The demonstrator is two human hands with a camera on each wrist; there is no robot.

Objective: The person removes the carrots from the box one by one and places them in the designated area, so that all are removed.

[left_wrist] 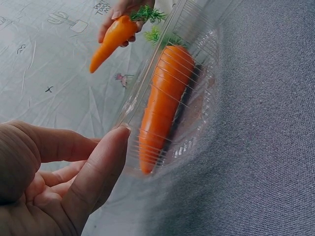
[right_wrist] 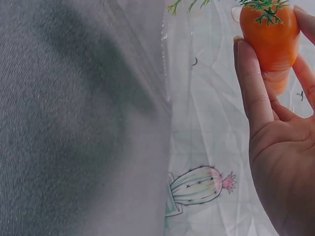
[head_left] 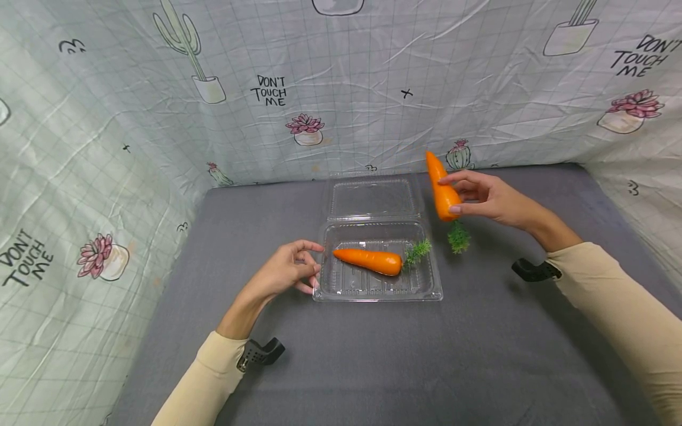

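I see a first carrot (head_left: 367,261) in the tray (head_left: 379,291), lid (head_left: 372,199) behind, left hand (head_left: 288,267) at its left edge; rightward, a second carrot (head_left: 441,192) in the right hand (head_left: 487,198).

raised carrot (head_left: 443,192): tilted | second carrot (head_left: 373,261): lying in clear box (head_left: 367,297) | lid (head_left: 373,199): seemingly folded back

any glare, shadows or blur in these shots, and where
Head view: small bright glints on the clear container, dark shadow on the grey tabletop below the right sleeve; left wrist view: glints along the container's rim, dark shadow beside the carrot inside; right wrist view: broad, soft-edged shadow across the tabletop.
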